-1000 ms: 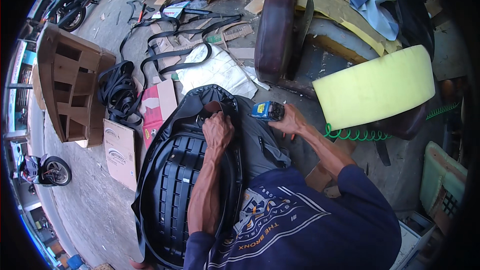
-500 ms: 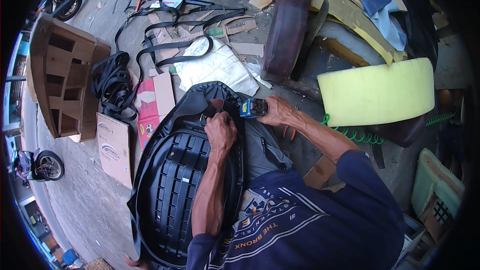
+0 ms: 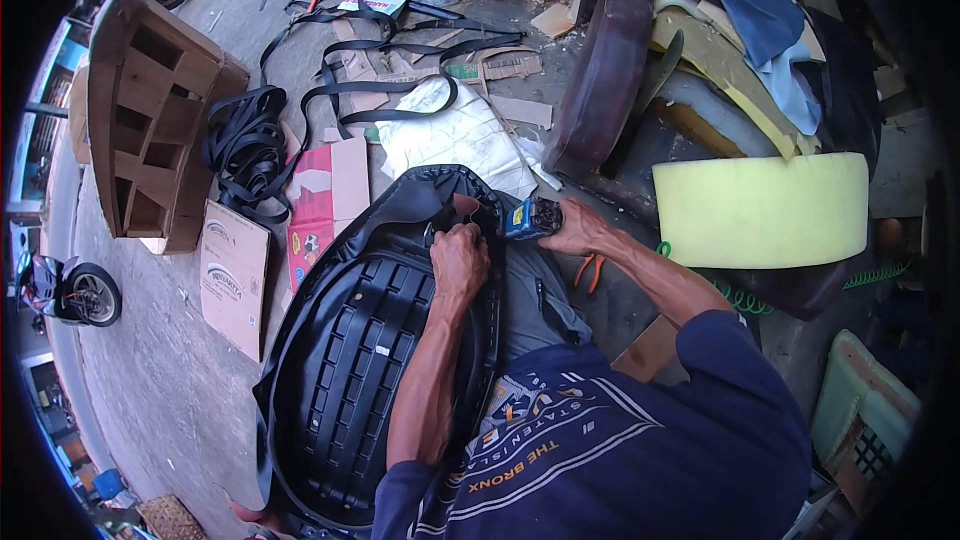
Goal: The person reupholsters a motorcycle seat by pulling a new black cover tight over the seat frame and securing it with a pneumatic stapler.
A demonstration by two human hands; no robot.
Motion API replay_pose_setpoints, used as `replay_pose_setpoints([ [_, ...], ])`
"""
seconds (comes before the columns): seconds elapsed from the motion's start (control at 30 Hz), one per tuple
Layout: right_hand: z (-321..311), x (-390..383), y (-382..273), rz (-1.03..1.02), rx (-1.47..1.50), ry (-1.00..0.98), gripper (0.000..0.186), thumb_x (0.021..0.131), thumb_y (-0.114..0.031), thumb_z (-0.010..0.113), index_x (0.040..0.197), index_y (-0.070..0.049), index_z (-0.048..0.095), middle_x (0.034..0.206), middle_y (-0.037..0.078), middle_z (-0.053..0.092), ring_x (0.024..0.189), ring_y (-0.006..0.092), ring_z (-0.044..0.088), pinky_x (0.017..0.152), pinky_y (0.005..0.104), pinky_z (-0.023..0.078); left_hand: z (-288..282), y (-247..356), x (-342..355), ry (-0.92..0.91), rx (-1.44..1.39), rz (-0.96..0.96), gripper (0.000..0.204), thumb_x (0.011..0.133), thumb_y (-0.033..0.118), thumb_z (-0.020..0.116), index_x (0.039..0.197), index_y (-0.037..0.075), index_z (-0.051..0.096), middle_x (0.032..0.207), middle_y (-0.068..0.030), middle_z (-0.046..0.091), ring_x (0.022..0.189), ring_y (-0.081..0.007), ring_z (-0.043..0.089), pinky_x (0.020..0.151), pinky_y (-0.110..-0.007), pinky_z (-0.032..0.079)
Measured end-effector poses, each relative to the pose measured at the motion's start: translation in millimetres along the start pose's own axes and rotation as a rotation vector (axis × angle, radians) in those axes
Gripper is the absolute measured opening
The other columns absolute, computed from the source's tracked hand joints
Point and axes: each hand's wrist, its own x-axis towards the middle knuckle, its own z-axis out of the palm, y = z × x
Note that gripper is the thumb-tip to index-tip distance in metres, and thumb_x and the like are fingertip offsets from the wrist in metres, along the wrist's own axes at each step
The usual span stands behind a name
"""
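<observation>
An upturned motorcycle seat (image 3: 345,380) lies lengthwise before me, its ribbed black plastic base facing up. Loose black cover material (image 3: 400,212) is folded over the rim at its far end. My left hand (image 3: 460,265) is closed there, fingers bunched on the cover; exactly what lies under the fingertips is hidden. A blue staple gun (image 3: 530,219) is gripped in my right hand (image 3: 580,230), its nose against or very near the seat's far right rim. A small reddish-brown patch (image 3: 465,204) shows between the two hands.
Orange-handled pliers (image 3: 590,273) lie right of the seat. A yellow foam block (image 3: 760,210) and green coiled hose (image 3: 745,300) are farther right. Black straps (image 3: 245,155), cardboard (image 3: 235,280), a white quilted sheet (image 3: 440,135) and a wooden frame (image 3: 150,130) lie beyond and left.
The whole view has shifted slightly, with the scene moving right in the picture. Both hands keep nearly the same places on the seat, and the staple gun stays at the rim.
</observation>
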Motion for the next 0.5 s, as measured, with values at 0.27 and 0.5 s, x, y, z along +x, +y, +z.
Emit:
replay_pose_setpoints([
  [0.27, 1.1, 5.1, -16.4, -0.023, -0.106, -0.020, 0.040, 0.067, -0.032, 0.073, 0.083, 0.005, 0.069, 0.082, 0.024, 0.070, 0.079, 0.0377, 0.070, 0.073, 0.0456, 0.054, 4.4, 1.4, 1.3, 0.017, -0.009, 0.015, 0.012, 0.081, 0.012, 0.067, 0.085, 0.001, 0.068, 0.092, -0.0184, 0.068, 0.083, -0.0417, 0.064, 0.079, -0.051, 0.051],
  [0.5, -10.1, -3.1, -42.4, 0.050, -0.087, -0.107, 0.041, 0.072, -0.032, 0.070, 0.089, 0.005, 0.072, 0.092, 0.027, 0.072, 0.088, 0.0418, 0.071, 0.080, 0.0463, 0.057, 2.7, -0.1, 2.8, -0.019, -0.022, -0.014, 0.013, 0.082, 0.014, 0.070, 0.087, 0.002, 0.066, 0.094, -0.0183, 0.068, 0.087, -0.0441, 0.062, 0.077, -0.055, 0.051],
])
